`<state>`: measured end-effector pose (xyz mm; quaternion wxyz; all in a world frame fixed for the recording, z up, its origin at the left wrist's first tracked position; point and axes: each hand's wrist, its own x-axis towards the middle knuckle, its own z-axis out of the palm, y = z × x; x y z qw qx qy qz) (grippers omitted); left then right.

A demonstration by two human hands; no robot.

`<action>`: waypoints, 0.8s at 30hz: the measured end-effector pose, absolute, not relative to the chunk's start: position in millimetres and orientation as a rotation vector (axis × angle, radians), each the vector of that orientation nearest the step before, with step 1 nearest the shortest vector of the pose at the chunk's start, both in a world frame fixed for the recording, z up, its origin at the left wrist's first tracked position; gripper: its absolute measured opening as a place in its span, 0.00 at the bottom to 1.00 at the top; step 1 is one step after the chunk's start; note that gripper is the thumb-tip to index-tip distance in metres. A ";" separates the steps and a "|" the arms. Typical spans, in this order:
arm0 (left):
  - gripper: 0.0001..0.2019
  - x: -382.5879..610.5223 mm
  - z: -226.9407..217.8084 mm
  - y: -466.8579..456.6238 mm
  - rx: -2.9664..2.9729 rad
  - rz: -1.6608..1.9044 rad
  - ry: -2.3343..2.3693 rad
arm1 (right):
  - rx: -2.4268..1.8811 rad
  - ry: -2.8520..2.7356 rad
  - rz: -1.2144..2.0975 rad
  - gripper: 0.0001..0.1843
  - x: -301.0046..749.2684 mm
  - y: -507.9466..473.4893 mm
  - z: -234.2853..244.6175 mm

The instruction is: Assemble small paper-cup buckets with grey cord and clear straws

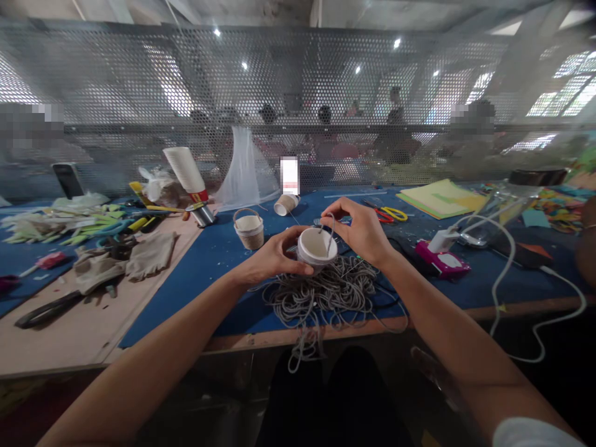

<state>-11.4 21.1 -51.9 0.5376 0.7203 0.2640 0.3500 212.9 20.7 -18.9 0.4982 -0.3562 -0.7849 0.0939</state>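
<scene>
My left hand (270,256) is wrapped around a white paper cup (305,256), its open mouth tilted toward me. At the cup's far right rim, my right hand (363,228) pinches a thin grey cord (331,233), which bends over the rim and runs down inside the cup. Below both hands lies a tangled heap of grey cord (321,292), with some loops hanging over the table's front edge. To the left stands a small cup basket (250,233) with a beige wrapped body and an arched handle.
Another wrapped cup (285,205) lies on its side behind. Red and yellow scissors (393,214) and a pink power block (442,257) sit to the right, near a white cable (505,273). Leftward are stacked paper cups (184,171), gloves (151,254) and pliers (51,308).
</scene>
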 end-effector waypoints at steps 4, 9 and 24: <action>0.39 -10.7 -51.6 20.5 1.705 0.836 0.638 | -0.882 -1.904 0.222 0.04 212.9 21.5 -19.1; 0.39 -10.2 -51.3 19.7 1.695 0.837 0.624 | -0.863 -1.912 0.190 0.02 212.9 22.2 -19.1; 0.38 -10.2 -49.5 18.7 1.697 0.834 0.630 | -0.855 -1.898 0.192 0.04 211.7 23.4 -20.6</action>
